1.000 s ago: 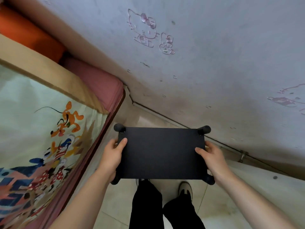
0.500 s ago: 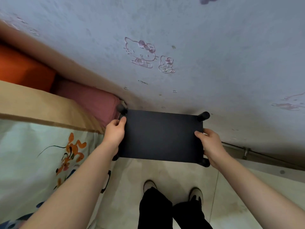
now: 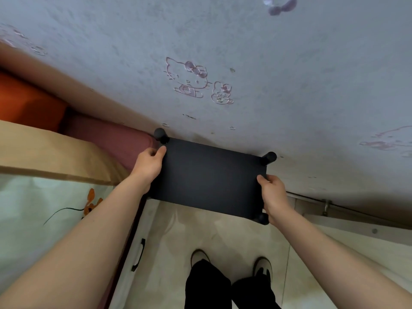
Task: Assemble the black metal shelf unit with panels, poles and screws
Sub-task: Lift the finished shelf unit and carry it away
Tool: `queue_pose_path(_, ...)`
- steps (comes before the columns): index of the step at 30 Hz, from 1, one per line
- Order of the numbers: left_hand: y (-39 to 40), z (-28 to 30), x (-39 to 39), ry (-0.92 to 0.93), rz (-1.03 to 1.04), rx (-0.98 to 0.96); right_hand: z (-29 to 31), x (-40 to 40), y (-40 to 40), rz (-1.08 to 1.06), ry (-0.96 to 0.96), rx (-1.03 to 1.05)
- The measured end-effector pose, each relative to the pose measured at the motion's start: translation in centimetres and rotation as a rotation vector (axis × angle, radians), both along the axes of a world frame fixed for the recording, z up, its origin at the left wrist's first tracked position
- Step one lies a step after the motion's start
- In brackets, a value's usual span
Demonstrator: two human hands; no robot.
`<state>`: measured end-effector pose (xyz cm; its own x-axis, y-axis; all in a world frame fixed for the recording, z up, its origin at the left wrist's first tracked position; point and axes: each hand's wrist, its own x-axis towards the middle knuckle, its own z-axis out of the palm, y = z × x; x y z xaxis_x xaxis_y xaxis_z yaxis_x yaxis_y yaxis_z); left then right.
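Your left hand grips the left short edge of the black shelf panel, thumb lying on the top face near the far corner and fingers curled under the edge. Your right hand grips the right short edge the same way, thumb on top, fingers wrapped below. Both hands hold the panel up in the air, roughly level, with its far long edge close against the wall; whether it touches the wall cannot be told. Black round pole ends show at three corners: the far left cap, the far right cap, and the near right cap just under your right wrist. The near left corner is hidden behind your left forearm. The wall is pale grey-blue and scuffed, with a faded cartoon cat drawing above the panel. To your left lies a bed with a cartoon-print sheet, a tan cover, a pink cushion near the panel's left end, and an orange cushion further left. Below the panel is a pale tiled floor, where your two shoes and black trouser legs stand
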<state>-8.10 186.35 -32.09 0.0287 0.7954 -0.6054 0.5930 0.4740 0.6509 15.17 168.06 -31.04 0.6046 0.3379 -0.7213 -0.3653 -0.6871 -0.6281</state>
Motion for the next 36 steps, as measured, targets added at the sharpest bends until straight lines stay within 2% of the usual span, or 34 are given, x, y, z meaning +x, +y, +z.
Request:
queue_pose_path(5,-0.7,0.5,-0.6,-0.075,-0.02,-0.059,0.5,0.1,-0.4,0.025,0.017,-0.033)
queue_pose_path(9,-1.7,1.4,-2.3,0.001,-0.171,0.021,1.3,0.1,-1.2,0.047,-0.026,-0.055)
queue_pose_path(12,-3.8,1.6,-3.9,-0.009,-0.077,0.033,2.1,-0.7,-2.8,0.061,0.015,-0.088)
queue_pose_path(17,-7.6,1.3,-5.5,-0.095,0.161,-0.055,3.5,-2.5,-6.4,0.041,0.267,-0.102)
queue_pose_path(20,-8.8,1.3,-5.3,-0.113,0.218,-0.091,3.8,-2.9,-7.0,0.007,0.341,-0.061)
queue_pose_path(30,-9.9,1.4,-4.4,-0.084,0.352,0.019,3.6,-4.2,-6.5,0.073,0.203,-0.032)
queue_pose_path(36,-9.6,1.4,-4.3,-0.121,0.479,-0.008,3.1,-4.3,-5.8,0.103,0.17,-0.03)
